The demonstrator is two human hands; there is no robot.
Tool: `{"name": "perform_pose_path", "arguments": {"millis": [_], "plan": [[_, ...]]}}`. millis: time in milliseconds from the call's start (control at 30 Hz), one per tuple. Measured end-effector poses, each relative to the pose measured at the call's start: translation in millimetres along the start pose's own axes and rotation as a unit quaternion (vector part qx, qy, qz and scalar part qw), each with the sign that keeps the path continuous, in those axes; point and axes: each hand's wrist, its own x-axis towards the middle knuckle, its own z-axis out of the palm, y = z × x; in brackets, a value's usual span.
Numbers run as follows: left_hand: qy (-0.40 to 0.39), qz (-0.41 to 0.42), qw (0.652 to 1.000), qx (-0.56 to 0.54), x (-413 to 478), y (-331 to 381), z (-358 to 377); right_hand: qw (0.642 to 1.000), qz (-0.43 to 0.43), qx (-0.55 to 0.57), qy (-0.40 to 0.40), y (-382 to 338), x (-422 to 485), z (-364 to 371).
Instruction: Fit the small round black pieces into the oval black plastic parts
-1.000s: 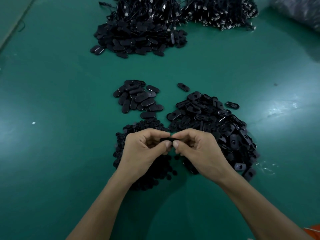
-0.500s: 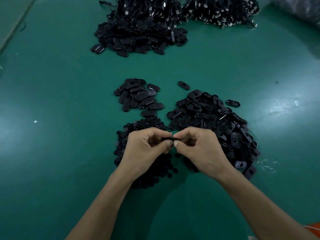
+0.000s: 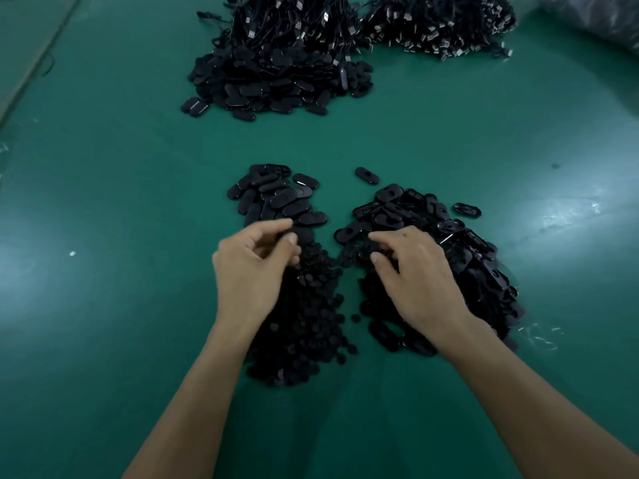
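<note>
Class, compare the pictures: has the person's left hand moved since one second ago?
Yes. The left hand has parted from the right hand and shifted leftward, its fingertips now near the small pile of oval parts.

you are at a bench in a small-parts assembly workshop, the factory sort, not a home. the whole work surface is a green mat [image 3: 103,202], scuffed and shiny in patches. identical black mouldings lie on it in loose heaps, one kind to each: small round black pieces [image 3: 304,326] near the front edge, oval black plastic parts [image 3: 477,271] just beside them to the right, a little stack of closed ovals [image 3: 276,198] behind. towards the far edge lies a much larger heap [image 3: 276,77] of such ovals, with bundles of black cables [image 3: 439,25] ending in metal plugs. a crinkled plastic bag [image 3: 598,15] shows at the far right corner.
</note>
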Motion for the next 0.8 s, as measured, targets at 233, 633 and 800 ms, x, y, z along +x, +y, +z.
{"name": "perform_pose_path", "arguments": {"millis": [233, 633, 800], "plan": [[0.052, -0.02, 0.997, 0.045, 44.7, -7.2, -5.3, 0.988, 0.012, -0.147, -0.041, -0.9, 14.3, 16.2], [0.02, 0.025, 0.998, 0.057, 32.1, -5.8, 4.4, 0.992, -0.001, -0.123, 0.015, 1.7, 9.0, 14.9], [0.025, 0.011, 0.996, 0.079, 29.7, -5.1, 6.8, 0.993, -0.009, -0.091, 0.076, 2.2, 9.4, 13.0]]}}
